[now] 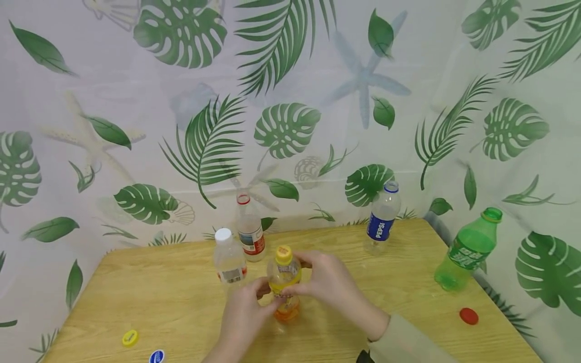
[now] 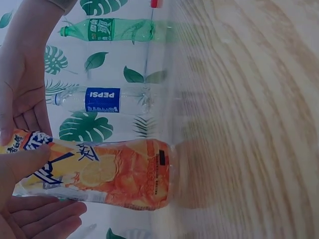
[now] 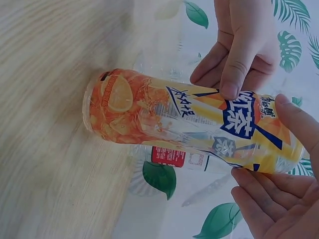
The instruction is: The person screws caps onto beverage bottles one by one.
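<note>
An orange-and-yellow labelled drink bottle with its yellow cap on stands upright at the table's front middle. My left hand grips it from the left, thumb across the label and fingers behind. From the other side my right hand holds it higher up, near the shoulder, between thumb and fingers. In the right wrist view the bottle shows clear plastic between the printed fruit, and its base is right at the tabletop. Close behind it stand a clear bottle with a white cap and a capless one with a red neck ring.
A capless Pepsi bottle stands at the back right, and a capless green bottle near the right edge. A red cap lies in front of that one. Yellow and blue caps lie front left. A leaf-patterned cloth hangs behind.
</note>
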Motion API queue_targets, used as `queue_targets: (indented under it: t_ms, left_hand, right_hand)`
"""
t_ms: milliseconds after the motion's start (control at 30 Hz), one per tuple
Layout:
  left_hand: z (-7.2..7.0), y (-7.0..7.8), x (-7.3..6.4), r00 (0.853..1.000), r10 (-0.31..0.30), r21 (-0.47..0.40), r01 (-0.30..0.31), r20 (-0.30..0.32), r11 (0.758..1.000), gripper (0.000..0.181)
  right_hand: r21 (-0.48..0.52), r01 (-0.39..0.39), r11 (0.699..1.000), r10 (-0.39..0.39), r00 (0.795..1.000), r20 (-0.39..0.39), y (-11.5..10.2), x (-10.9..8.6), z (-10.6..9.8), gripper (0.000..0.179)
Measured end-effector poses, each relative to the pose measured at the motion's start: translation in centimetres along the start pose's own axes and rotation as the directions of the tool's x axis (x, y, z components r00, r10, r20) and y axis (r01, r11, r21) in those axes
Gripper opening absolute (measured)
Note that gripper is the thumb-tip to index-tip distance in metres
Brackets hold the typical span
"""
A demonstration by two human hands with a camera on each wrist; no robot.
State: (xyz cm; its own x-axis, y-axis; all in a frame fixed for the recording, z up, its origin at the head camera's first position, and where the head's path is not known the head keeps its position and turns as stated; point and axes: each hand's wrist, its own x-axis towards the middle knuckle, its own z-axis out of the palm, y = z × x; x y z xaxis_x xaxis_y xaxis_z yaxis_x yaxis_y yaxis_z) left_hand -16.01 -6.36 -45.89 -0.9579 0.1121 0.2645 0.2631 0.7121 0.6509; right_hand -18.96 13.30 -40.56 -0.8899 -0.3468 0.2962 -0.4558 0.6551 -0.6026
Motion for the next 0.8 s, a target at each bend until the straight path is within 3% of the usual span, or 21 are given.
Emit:
queue_targets:
  t_ms: [167,400,567,800]
  left_hand:
    - [0.3,-0.2,-0.1,0.998,-0.007,0.063,0.011,-0.066,0.998,0.036]
    - [0.9,-0.4,0.1,0.991,-0.01,0.083,0.021,-0.134,0.996,0.034]
    - [1.1,-0.6,0.2,0.989,-0.044,0.085,0.057,-0.143,0.995,0.033]
    - [1.0,-0.4,0.1,0.989,-0.089,0.062,0.097,-0.116,0.993,0.052]
  right_hand:
    - [-0.022,0.015,1.0,-0.015,1.0,-0.012,0.1,1.1,0.7,0.063]
    - [-0.02,-0.005,1.0,0.005,1.0,-0.027,0.1,2.3,1.2,0.059]
    - [0.003,0.004,1.0,-0.004,1.0,-0.023,0.1,2.8,1.5,0.058]
    - [0.051,-0.035,0.998,0.036,0.999,-0.032,0.1,3.4,1.7,0.059]
